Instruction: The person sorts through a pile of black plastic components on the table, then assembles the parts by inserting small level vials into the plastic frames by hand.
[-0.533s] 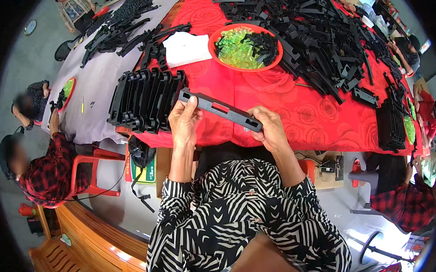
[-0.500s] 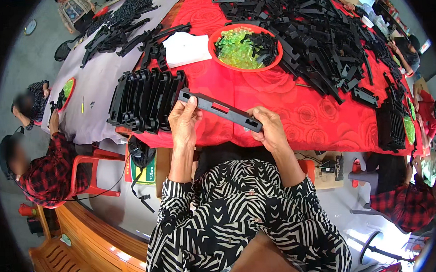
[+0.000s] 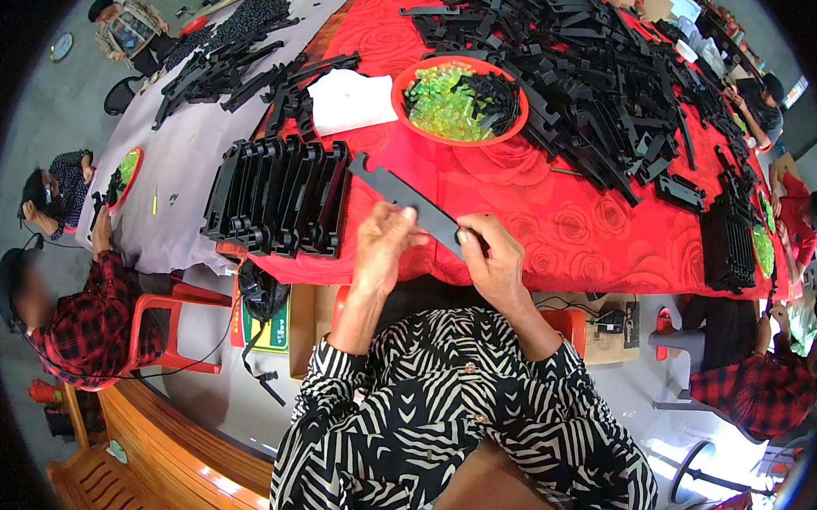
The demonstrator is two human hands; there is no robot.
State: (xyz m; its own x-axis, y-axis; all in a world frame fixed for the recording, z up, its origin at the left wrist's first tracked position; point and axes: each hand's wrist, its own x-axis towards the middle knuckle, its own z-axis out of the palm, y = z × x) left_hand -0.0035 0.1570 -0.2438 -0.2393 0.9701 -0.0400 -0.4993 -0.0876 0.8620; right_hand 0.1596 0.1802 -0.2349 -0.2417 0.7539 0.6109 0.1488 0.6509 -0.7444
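At the near edge of the red tablecloth (image 3: 535, 222), both hands hold one long flat black plastic strip (image 3: 406, 200), lifted clear of the cloth and slanting from upper left down to lower right. Left hand (image 3: 382, 242): fingers curled round the strip's middle, thumb on top, clamped on it. Right hand (image 3: 492, 256): closed on the strip's lower right end, fingertips pinching the edge. The far end of the strip, free of both hands, shows a notch.

Just left of the left hand: a row of the same black strips standing on edge (image 3: 274, 197), packed side by side at the table corner. Beyond the hands: a red bowl (image 3: 463, 136) holding small green pieces and some black ones; what the green pieces are cannot be made out at this size. Touching the bowl's left side lies a white sheet (image 3: 347, 98). Right and beyond the bowl: a large loose heap of black parts (image 3: 592, 74) covering much of the cloth. Near the right table edge: a second stack of black strips (image 3: 727, 236).

Left of the table, a grey-covered table (image 3: 177, 174) carries more black parts; a person in a red plaid shirt (image 3: 83, 328) sits beside it on a red plastic chair (image 3: 166, 334). Lower right, another person in plaid (image 3: 752, 390) sits.
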